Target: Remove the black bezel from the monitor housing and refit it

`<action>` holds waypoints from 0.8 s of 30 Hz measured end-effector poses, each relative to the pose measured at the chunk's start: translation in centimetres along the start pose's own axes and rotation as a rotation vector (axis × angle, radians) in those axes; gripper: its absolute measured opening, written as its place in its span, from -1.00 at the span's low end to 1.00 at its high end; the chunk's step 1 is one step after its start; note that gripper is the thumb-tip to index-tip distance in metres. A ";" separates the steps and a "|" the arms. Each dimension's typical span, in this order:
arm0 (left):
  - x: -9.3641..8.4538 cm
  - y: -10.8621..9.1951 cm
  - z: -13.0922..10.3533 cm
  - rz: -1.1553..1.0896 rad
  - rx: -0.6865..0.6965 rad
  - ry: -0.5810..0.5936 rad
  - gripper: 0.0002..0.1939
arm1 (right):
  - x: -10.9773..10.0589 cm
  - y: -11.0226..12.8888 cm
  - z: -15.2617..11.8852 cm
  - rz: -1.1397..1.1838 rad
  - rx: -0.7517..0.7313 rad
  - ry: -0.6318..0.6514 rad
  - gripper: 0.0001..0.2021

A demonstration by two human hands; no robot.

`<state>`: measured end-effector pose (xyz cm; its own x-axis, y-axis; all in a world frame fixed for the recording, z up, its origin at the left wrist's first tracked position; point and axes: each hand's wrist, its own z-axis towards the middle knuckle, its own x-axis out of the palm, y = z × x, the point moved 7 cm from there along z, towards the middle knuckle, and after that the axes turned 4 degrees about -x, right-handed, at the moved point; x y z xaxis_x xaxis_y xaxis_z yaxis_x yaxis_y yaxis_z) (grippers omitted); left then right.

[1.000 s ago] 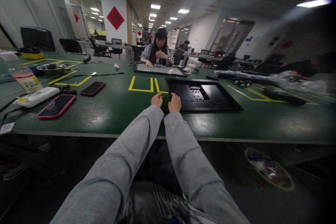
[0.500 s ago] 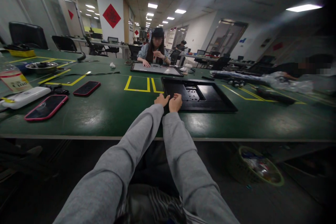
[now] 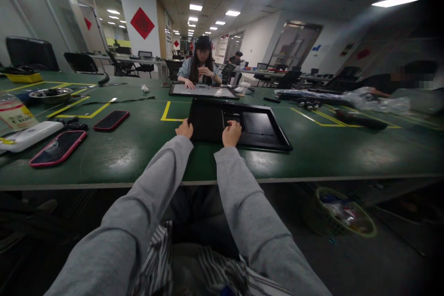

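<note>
A black rectangular monitor back cover (image 3: 208, 122) lies on the green table in front of me, its inside facing up and a cut-out near its middle. At its left edge, my left hand (image 3: 185, 128) is closed around the rim. My right hand (image 3: 231, 134) reaches over the front edge, beside the cut-out. Its fingers are curled together, and what they hold, if anything, is hidden.
Across the table, a person (image 3: 199, 67) works on a flat panel (image 3: 180, 89). Two phones (image 3: 111, 120), a white device (image 3: 33, 135), a bottle (image 3: 15, 113) and a metal bowl (image 3: 51, 95) stand left. Plastic-wrapped parts (image 3: 308, 96) lie right; a basket (image 3: 342, 212) stands below.
The cover has shifted left and turned slightly. My left hand has moved left along with its rim. My hands, close together before at the left corner, are now apart, the right over the cover.
</note>
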<state>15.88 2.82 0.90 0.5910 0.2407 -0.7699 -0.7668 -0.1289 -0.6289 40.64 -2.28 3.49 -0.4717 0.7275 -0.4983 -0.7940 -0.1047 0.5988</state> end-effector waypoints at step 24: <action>-11.6 13.6 2.9 0.299 -0.091 -0.148 -0.50 | -3.2 -9.9 3.0 -0.020 0.176 0.094 -0.53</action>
<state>-2.16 1.05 1.57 0.2957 0.3150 -0.9019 -0.8712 -0.2984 -0.3898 51.21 -1.51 1.03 -0.4968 0.6611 -0.5622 -0.7279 0.0354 0.6848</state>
